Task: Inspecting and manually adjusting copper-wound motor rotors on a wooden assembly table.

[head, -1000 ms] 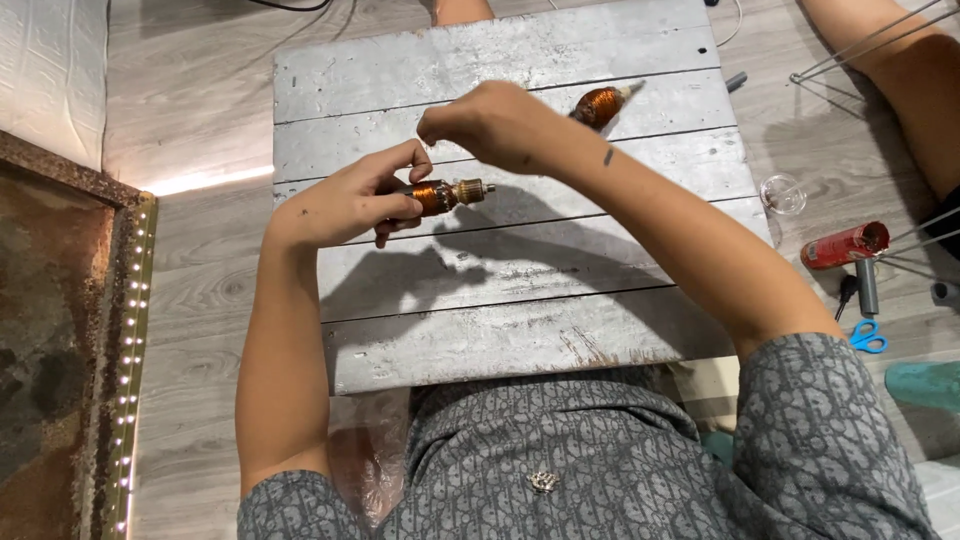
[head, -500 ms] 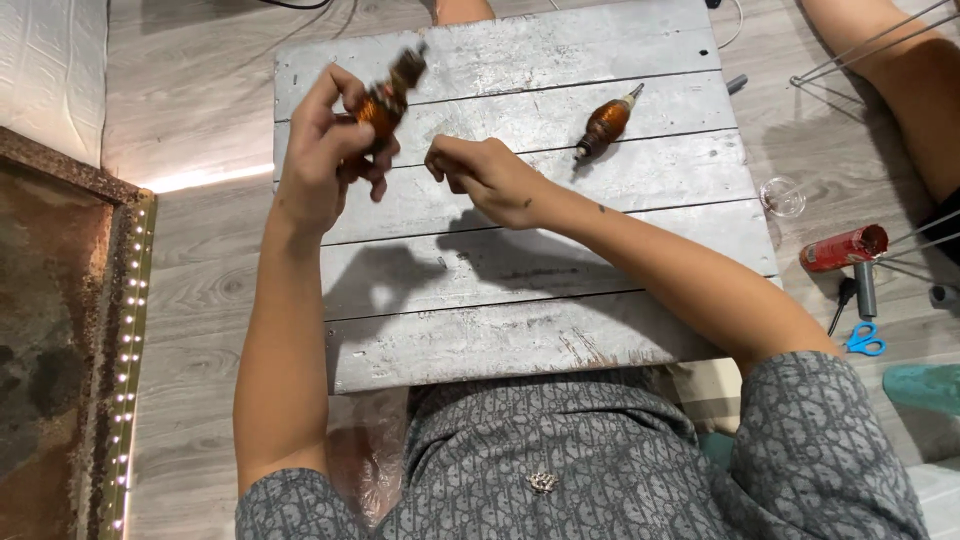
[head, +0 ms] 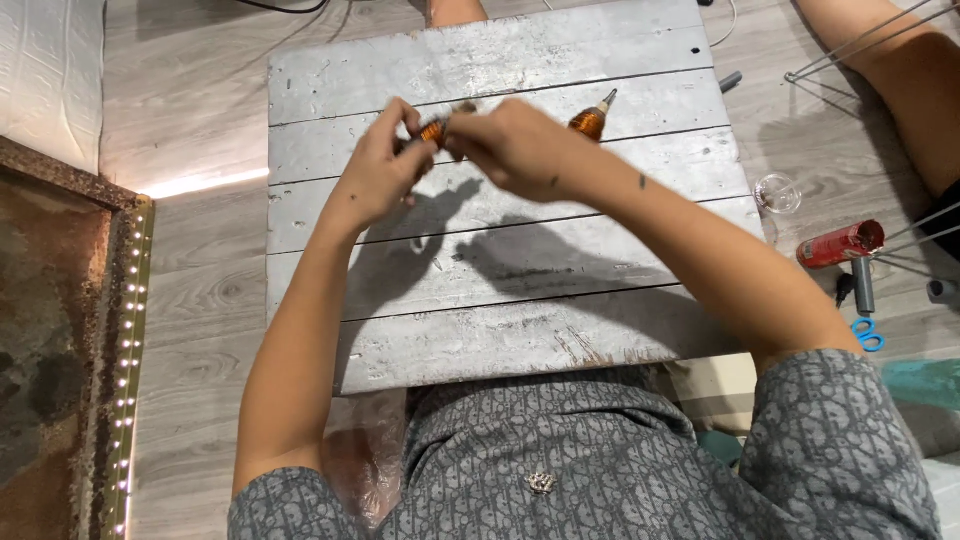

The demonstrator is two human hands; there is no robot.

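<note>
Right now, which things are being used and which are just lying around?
In use:
left hand
right hand
coil held between both hands
board under the hands

Lying about:
second coil on the board
red can
scissors
clear cup

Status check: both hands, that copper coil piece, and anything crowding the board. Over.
Left hand and right hand both pinch the small copper coil above the grey plank board. Second coil lies apart, beside the right hand. Nothing blocking.
</note>
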